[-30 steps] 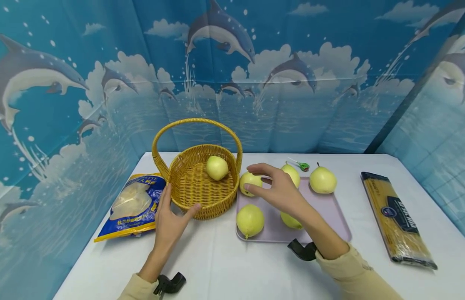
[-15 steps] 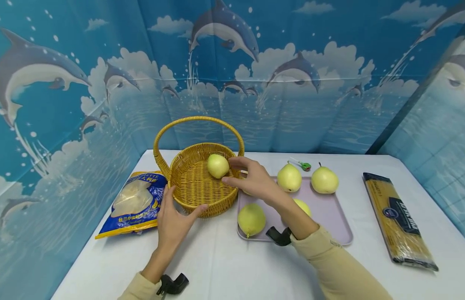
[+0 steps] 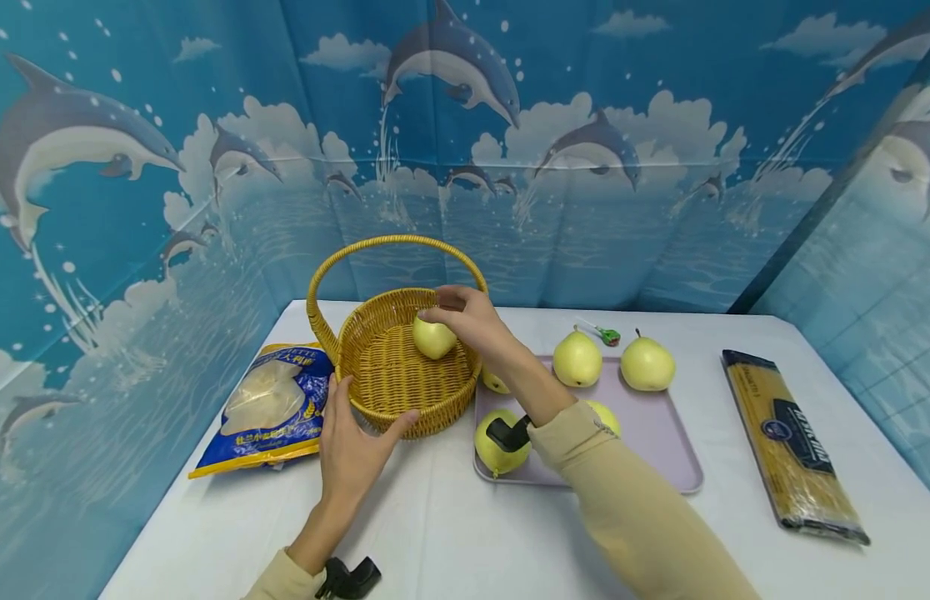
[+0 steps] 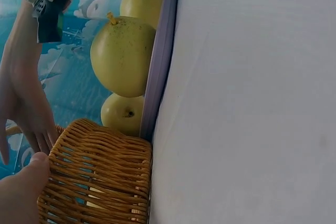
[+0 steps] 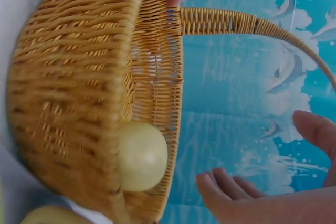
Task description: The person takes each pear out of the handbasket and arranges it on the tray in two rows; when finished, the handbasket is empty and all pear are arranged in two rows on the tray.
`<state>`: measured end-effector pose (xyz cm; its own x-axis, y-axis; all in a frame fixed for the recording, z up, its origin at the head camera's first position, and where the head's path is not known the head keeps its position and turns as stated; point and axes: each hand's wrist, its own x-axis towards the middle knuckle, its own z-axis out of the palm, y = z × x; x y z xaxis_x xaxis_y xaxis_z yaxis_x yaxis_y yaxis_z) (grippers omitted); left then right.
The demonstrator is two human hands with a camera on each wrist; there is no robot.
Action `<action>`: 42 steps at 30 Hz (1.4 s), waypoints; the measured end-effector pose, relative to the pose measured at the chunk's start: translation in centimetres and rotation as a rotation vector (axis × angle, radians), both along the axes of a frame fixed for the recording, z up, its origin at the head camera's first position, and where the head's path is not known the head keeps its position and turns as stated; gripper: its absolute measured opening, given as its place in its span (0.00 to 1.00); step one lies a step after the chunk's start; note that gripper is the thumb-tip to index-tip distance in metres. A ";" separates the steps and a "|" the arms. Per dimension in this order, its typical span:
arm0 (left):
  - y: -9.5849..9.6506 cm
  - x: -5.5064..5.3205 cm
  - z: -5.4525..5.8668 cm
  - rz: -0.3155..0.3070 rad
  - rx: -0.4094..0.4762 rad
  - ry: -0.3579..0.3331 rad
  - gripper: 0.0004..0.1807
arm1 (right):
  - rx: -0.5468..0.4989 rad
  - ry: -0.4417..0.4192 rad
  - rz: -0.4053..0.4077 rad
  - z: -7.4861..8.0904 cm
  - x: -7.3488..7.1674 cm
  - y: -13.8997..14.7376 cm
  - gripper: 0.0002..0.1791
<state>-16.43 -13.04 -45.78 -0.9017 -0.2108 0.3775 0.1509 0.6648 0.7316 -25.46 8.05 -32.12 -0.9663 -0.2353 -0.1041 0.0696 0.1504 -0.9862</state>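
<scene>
A golden wicker basket with a tall handle stands on the table, one pale yellow-green pear inside at its right. My left hand rests against the basket's front left, fingers along the side and thumb touching the front rim. Over the pear hovers my right hand, reaching in from the right; in the right wrist view its fingers are parted, apart from the pear and holding nothing. Several more pears lie on a lilac tray to the right, some partly hidden by my right arm.
A blue and yellow plastic bag of pasta lies left of the basket. On the far right is a long pack of spaghetti. A small lollipop with a white stick lies behind the tray. A dolphin-print curtain hangs behind the table.
My right hand has moved left, from over the tray across the basket's right rim to above the pear inside. My left hand stays at the basket.
</scene>
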 end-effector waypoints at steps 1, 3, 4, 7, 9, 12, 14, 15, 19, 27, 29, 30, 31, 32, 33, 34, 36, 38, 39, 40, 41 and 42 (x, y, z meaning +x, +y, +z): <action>0.0 0.0 0.0 -0.002 0.003 -0.001 0.64 | -0.011 -0.024 -0.005 -0.1 -0.4 -0.3 0.40; 0.1 0.1 0.0 -0.007 0.017 -0.007 0.64 | -0.028 -0.071 -0.018 -0.2 -1.2 -0.8 0.43; 0.1 0.1 0.0 -0.012 0.024 -0.011 0.64 | -0.036 -0.091 -0.027 -0.2 -1.6 -1.0 0.44; 0.3 0.1 0.0 -0.026 0.054 -0.014 0.65 | -0.011 -0.119 -0.052 -0.4 -2.4 -1.4 0.44; 0.3 0.1 0.0 -0.031 0.084 -0.007 0.66 | 0.005 -0.140 -0.063 -0.6 -2.9 -1.7 0.43; 0.2 0.1 -0.1 -0.028 0.119 0.008 0.67 | 0.000 -0.185 -0.073 -0.9 -3.5 -2.2 0.42; 0.1 0.0 -0.2 -0.028 0.129 0.009 0.69 | -0.014 -0.216 -0.081 -1.2 -3.9 -2.4 0.41; 0.1 0.0 -0.3 -0.027 0.131 0.006 0.69 | -0.016 -0.226 -0.085 -1.3 -4.0 -2.5 0.40; 0.0 0.0 -0.4 -0.027 0.130 0.000 0.69 | 0.028 -0.246 -0.102 -1.7 -4.4 -2.8 0.38; -0.1 -0.1 -0.4 -0.025 0.129 -0.009 0.68 | 0.092 -0.262 -0.091 -2.8 -5.2 -3.0 0.41; -0.1 -0.2 -0.4 -0.025 0.127 -0.012 0.68 | 0.099 -0.257 -0.087 -3.1 -5.3 -3.2 0.40; -0.1 -0.2 -0.4 -0.024 0.126 -0.014 0.68 | 0.107 -0.255 -0.089 -3.3 -5.4 -3.3 0.40; -0.1 -0.2 -0.4 -0.023 0.125 -0.016 0.68 | 0.120 -0.251 -0.090 -3.5 -5.4 -3.4 0.39; -0.1 -0.2 -0.4 -0.022 0.125 -0.018 0.68 | 0.132 -0.248 -0.090 -3.7 -5.5 -3.5 0.39; -0.1 -0.2 -0.4 -0.022 0.126 -0.021 0.68 | 0.143 -0.245 -0.090 -4.0 -5.5 -3.6 0.39; 0.0 -0.1 -0.4 -0.021 0.126 -0.021 0.68 | 0.153 -0.240 -0.090 -4.2 -5.6 -3.7 0.39; 0.0 -0.1 -0.4 -0.020 0.129 -0.024 0.68 | 0.168 -0.233 -0.086 -4.5 -5.6 -3.8 0.38; 0.0 0.0 -0.3 -0.022 0.132 -0.024 0.67 | 0.175 -0.232 -0.082 -4.9 -5.7 -3.8 0.39; 0.0 0.0 -0.3 -0.024 0.135 -0.023 0.67 | 0.178 -0.231 -0.078 -5.0 -5.7 -3.8 0.38; 0.1 0.0 -0.3 -0.025 0.137 -0.023 0.67 | 0.183 -0.230 -0.074 -5.1 -5.7 -3.8 0.38; 0.1 0.0 -0.2 -0.026 0.138 -0.024 0.67 | 0.190 -0.228 -0.070 -5.3 -5.7 -3.8 0.38; 0.1 0.0 -0.2 -0.027 0.138 -0.025 0.68 | 0.195 -0.225 -0.066 -5.4 -5.7 -3.8 0.38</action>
<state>-16.45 -12.91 -45.99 -0.9165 -0.2344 0.3243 0.1485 0.5532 0.8197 -31.17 4.26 -37.48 -0.9262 -0.1277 -0.3547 0.2993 0.3231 -0.8978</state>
